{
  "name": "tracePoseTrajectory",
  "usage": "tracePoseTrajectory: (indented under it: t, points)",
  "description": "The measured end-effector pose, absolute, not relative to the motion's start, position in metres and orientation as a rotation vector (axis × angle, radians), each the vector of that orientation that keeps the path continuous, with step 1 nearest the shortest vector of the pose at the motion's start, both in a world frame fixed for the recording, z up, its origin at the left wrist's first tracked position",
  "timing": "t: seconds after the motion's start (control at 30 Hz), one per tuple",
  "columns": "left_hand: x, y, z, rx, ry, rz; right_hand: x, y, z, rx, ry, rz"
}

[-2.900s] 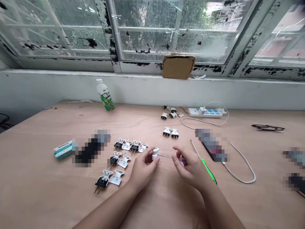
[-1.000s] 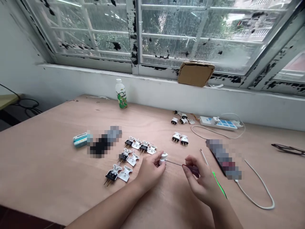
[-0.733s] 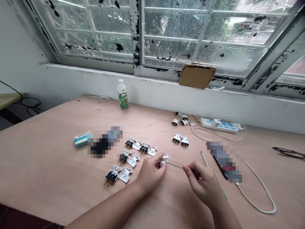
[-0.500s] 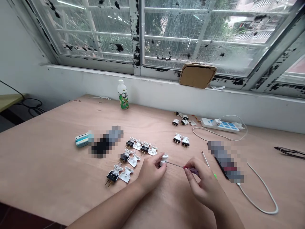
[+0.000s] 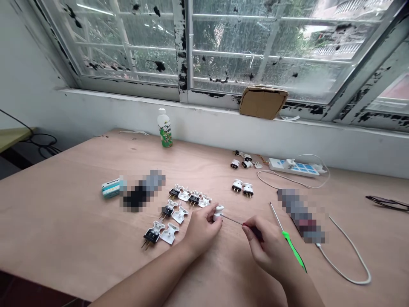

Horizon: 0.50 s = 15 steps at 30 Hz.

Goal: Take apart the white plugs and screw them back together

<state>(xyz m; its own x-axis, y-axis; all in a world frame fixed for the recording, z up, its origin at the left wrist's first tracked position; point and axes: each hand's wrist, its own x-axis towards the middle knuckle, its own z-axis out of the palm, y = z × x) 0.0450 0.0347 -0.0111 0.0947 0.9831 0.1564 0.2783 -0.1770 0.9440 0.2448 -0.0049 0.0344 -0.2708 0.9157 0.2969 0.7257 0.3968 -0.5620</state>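
Observation:
My left hand [image 5: 202,228] pinches a white electrical plug [image 5: 218,211] just above the table, its far side partly hidden by the fingers. In my right hand [image 5: 265,243] is a screwdriver [image 5: 232,220] with a reddish handle, mostly covered by my fingers. Its thin metal shaft points left, and the tip meets the side of the plug. Left of my left hand lie several opened plugs [image 5: 153,232], black pin blocks in white half shells, each beside a loose white cover [image 5: 170,233]. A second screwdriver [image 5: 292,247] with a green handle rests just right of my right hand.
Two closed plugs [image 5: 237,185] stand beyond my hands, with more plug parts [image 5: 246,162] behind. A power strip [image 5: 294,167] with a white cable lies at the back right. Also on the table [image 5: 79,238] are a bottle [image 5: 165,130], a blue-white box [image 5: 110,188] and glasses [image 5: 388,202].
My right hand has shifted slightly left and turned around the screwdriver handle, exposing more of the green screwdriver. The left hand still holds the plug in nearly the same spot.

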Motion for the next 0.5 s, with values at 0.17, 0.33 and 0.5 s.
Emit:
tracePoseTrajectory:
  t: [0.17,0.33,0.5]
  points:
    - [0.0469,0.0325,-0.0128,1.618,1.297,1.147,0.2392,-0.007,0.0301,-1.403,-2.062,0.36]
    - [0.0487,0.0284,-0.0175,1.658,1.325,1.17,0.2373,-0.003,0.0304,-1.546,-1.882,0.559]
    - [0.0495,0.0261,-0.0184,1.714,1.387,1.189,0.2369,0.0022,0.0284,-1.594,-1.691,0.707]
